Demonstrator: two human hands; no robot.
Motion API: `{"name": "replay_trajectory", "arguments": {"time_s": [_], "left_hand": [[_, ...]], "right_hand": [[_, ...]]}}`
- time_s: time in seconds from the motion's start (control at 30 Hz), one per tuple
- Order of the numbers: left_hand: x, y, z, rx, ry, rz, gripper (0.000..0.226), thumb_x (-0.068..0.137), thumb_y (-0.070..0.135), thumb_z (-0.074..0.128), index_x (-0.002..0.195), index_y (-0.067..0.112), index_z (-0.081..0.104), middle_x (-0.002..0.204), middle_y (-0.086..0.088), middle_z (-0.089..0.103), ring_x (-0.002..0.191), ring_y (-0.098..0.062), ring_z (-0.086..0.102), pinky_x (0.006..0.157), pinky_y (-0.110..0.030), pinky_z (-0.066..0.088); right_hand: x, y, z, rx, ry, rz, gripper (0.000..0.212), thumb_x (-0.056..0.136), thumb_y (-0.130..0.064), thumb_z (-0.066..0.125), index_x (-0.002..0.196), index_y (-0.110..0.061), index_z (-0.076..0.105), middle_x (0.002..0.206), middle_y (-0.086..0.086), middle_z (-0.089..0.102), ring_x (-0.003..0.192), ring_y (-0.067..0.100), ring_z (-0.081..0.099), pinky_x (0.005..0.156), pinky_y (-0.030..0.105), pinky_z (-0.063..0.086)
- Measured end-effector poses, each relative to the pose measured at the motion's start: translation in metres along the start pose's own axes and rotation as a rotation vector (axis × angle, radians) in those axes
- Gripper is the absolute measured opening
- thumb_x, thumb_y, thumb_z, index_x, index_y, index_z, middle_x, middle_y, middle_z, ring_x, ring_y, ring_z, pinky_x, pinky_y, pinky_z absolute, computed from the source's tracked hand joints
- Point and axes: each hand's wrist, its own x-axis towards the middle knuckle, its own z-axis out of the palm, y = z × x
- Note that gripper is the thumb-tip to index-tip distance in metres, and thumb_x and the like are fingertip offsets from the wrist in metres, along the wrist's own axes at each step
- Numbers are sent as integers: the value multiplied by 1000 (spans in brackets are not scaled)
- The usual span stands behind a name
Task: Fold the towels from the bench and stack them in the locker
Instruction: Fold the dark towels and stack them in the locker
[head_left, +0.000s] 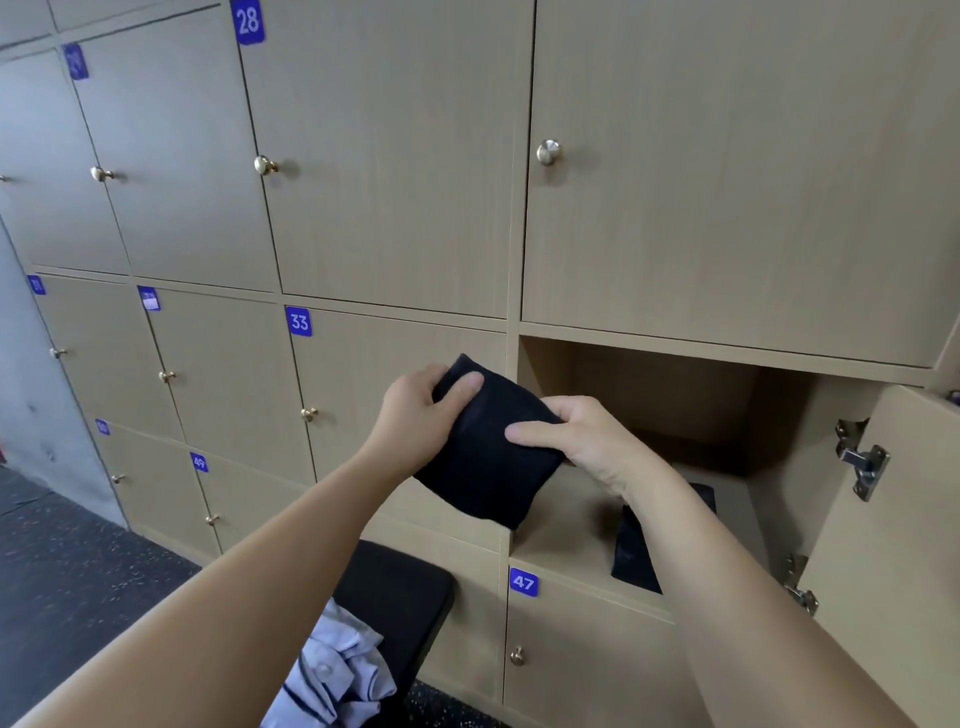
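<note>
Open locker (675, 395) on the right. Black worktop (410, 582) near left, pale blue cloth (337, 670) on it. Folded black towel (483, 467) held up at the locker mouth. Dark towel (634, 551) on locker floor. My left grip (415, 410) and right grip (582, 436) both clasp the black towel, thumbs on top.

both hands (415, 410) gripping folded black towel (480, 467), open locker (675, 415) behind
</note>
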Motion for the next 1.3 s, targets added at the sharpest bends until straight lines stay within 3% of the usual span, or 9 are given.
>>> {"name": "replay_trajectory", "arguments": {"time_s": [0.27, 0.47, 0.6, 0.7, 0.87, 0.93, 1.0, 1.1, 1.3], "left_hand": [[-12, -25, 48, -150, 139, -256, 64, 99, 52, 42, 89, -10, 58, 73, -19, 57, 67, -25, 53, 66, -40, 46], [-19, -27, 76, -200, 154, -320, 61, 101, 48, 40, 73, -6, 51, 68, -12, 44, 64, -23, 43, 62, -34, 36], [-30, -28, 89, -31, 96, -150, 50, 102, 42, 41, 63, 11, 37, 55, 1, 35, 53, -12, 34, 53, -25, 28], [-34, -39, 99, -37, 3, -156, 39, 98, 44, 50, 73, 14, 52, 62, 6, 52, 59, -8, 48, 51, -14, 34], [-42, -56, 126, -112, 23, -244, 30, 99, 42, 50, 90, 15, 60, 83, -2, 66, 78, -18, 62, 61, -26, 44], [-43, -60, 140, -96, 44, -278, 36, 100, 43, 46, 86, 12, 57, 79, -3, 63, 73, -18, 59, 60, -28, 42], [-45, -64, 155, -43, 36, -308, 41, 102, 43, 42, 77, 12, 51, 72, -2, 57, 66, -18, 52, 58, -31, 37], [-44, -70, 179, -11, -19, -342, 45, 102, 45, 39, 78, 8, 51, 71, -4, 55, 65, -18, 51, 56, -31, 35], [-32, -85, 223, -126, -226, -443, 39, 100, 32, 52, 73, 5, 52, 62, 0, 52, 61, -18, 49, 55, -28, 36]], "right_hand": [[-28, 49, 25, 280, 362, -62, 47, 77, -20, 78, 117, -28, 55, 110, -7, 65, 100, 8, 63, 74, 20, 55], [-36, 73, 20, 162, 547, -92, 7, 89, -24, 67, 96, -23, 68, 86, -11, 72, 86, 0, 67, 65, 13, 51], [-31, 83, 4, -50, 698, -37, 22, 92, -34, 61, 80, -16, 66, 70, -6, 65, 71, 6, 61, 59, 15, 45], [-30, 96, -10, -125, 695, 17, 30, 91, -37, 60, 81, -9, 66, 76, 5, 67, 76, 17, 62, 65, 31, 49], [-46, 107, -19, 181, 430, 123, 18, 86, -28, 70, 98, -16, 68, 90, -6, 73, 81, 2, 69, 62, 14, 51], [-49, 120, -19, 72, 501, 156, 13, 87, -26, 69, 84, -14, 63, 77, -4, 67, 65, -1, 65, 50, 16, 49], [-50, 139, -20, -123, 702, 162, 40, 90, -28, 64, 60, -14, 41, 57, -2, 43, 43, 7, 49, 40, 29, 46], [-52, 160, -31, -325, 843, 158, 51, 90, -34, 62, 55, -17, 29, 52, -3, 30, 47, 21, 37, 47, 40, 39], [-57, 198, -75, -446, 809, 371, 51, 94, -30, 57, 54, -17, 28, 52, -2, 30, 51, 14, 29, 50, 31, 21]]}}
